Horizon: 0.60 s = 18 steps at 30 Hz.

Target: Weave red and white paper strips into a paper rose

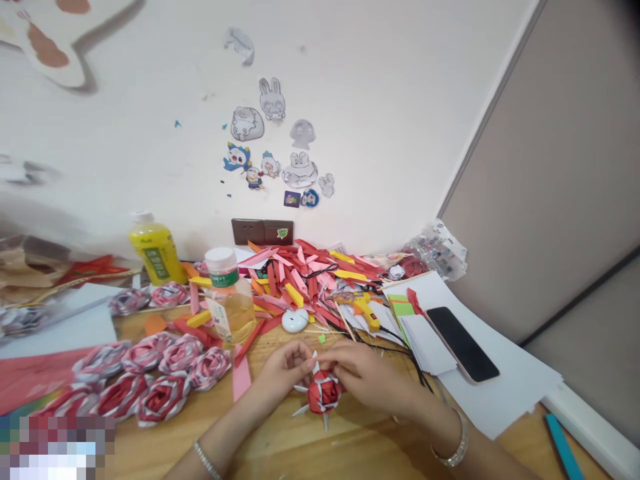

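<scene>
Left hand (286, 365) and right hand (363, 373) meet at red-and-white paper rose (326, 395), low centre over wooden table (265, 443); on remote feed I see left fingers pinching white strip (316, 366) at its top, right fingers curled alongside, grip unclear

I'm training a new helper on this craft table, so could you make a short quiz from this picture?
1. True or false: the phone has a dark screen.

2. The left hand and right hand both have their fingers at which thing?
A) the yellow bottle
B) the red-and-white flower
C) the white earphone case

3. Fill in the colour: the glue gun is mostly ____.

Key: 1. True; 2. B; 3. yellow.
</scene>
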Motion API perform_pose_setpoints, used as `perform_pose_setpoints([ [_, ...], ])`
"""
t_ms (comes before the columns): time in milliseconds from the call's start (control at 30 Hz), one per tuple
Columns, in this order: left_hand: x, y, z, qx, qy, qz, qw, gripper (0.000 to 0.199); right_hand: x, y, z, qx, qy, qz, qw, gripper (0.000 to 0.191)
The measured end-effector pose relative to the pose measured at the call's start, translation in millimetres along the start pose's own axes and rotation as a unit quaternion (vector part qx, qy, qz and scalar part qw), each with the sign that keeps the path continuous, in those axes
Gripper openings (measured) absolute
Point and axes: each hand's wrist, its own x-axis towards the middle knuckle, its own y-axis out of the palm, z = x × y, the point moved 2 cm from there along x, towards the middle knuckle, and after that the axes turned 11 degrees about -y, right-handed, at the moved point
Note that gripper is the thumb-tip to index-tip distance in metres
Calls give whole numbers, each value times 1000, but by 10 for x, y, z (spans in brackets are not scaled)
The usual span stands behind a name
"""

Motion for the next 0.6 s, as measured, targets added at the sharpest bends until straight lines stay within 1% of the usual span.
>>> perform_pose_setpoints([
  [67, 8, 6, 5, 1, 8, -6, 1000, 51, -1, 23, -12, 15, 3, -11, 1000, 39],
  [133, 12, 13, 14, 2, 15, -13, 1000, 51, -5, 53, -21, 8, -18, -8, 1000, 40],
  [233, 7, 25, 29, 6, 21, -12, 1000, 49, -14, 85, -24, -19, -47, 5, 999, 37],
  [300, 3, 30, 32, 5, 23, -10, 1000, 48, -20, 93, -22, -31, -46, 8, 998, 36],
  [433, 13, 34, 38, -2, 30, -9, 999, 48, -25, 99, -7, -38, -14, 27, 999, 32],
  [533, 31, 33, 53, -7, 31, -7, 999, 48, -24, 87, 9, -41, -37, 51, 997, 31],
  [600, 32, 26, 52, -13, 30, -5, 999, 49, -23, 60, -10, -32, -52, 39, 997, 33],
])
